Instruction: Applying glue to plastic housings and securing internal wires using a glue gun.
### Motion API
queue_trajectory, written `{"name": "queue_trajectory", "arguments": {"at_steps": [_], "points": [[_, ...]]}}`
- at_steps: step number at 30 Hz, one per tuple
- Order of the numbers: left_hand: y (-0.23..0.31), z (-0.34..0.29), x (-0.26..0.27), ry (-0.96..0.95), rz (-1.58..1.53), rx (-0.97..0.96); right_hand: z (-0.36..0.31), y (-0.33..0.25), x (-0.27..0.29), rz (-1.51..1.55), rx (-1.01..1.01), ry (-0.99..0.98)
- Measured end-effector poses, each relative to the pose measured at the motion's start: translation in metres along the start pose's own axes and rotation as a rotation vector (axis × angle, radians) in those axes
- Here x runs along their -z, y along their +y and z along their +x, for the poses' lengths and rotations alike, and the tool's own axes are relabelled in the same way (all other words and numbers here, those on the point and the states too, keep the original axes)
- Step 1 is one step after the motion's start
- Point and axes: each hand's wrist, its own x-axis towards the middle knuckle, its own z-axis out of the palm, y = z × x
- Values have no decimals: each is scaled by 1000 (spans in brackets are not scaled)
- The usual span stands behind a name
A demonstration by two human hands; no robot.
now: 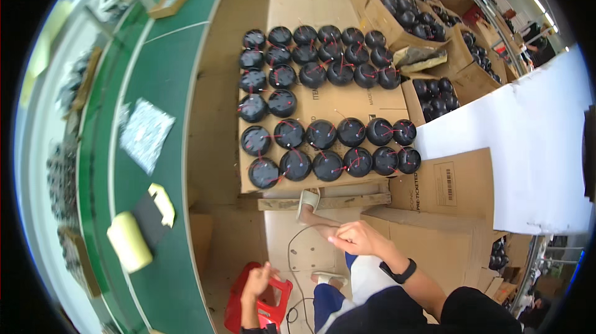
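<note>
My right hand, with a black band on its wrist, is closed round a thin black cable. From the fist the cable arcs left and runs down to a loose loop near my feet. My left hand hovers over a red plastic stool at the lower left, its fingers loosely bent and apart, with nothing visible in them. Ahead, black round housings with red wires stand in rows on a cardboard-topped stack. One row has a gap, where bare cardboard shows.
A green conveyor belt runs along the left, carrying a clear plastic bag and a yellow roll. Cartons of black round parts stand at the far right. Beside the stack are a white panel and a cardboard box.
</note>
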Motion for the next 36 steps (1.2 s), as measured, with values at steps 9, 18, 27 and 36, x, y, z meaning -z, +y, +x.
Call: {"name": "queue_trajectory", "arguments": {"at_steps": [9, 18, 27, 36], "points": [[-369, -317, -283, -219, -164, 572, -87, 17, -208, -410, 123, -607], [-407, -427, -550, 916, -1490, 457, -136, -128, -461, -358, 91, -1105], [-368, -487, -521, 720, -1119, 323, -188, -229, -649, -239, 661, -1029], [-440, -592, -461, 739, -1195, 410, -237, -390, -805, -244, 811, -850]]}}
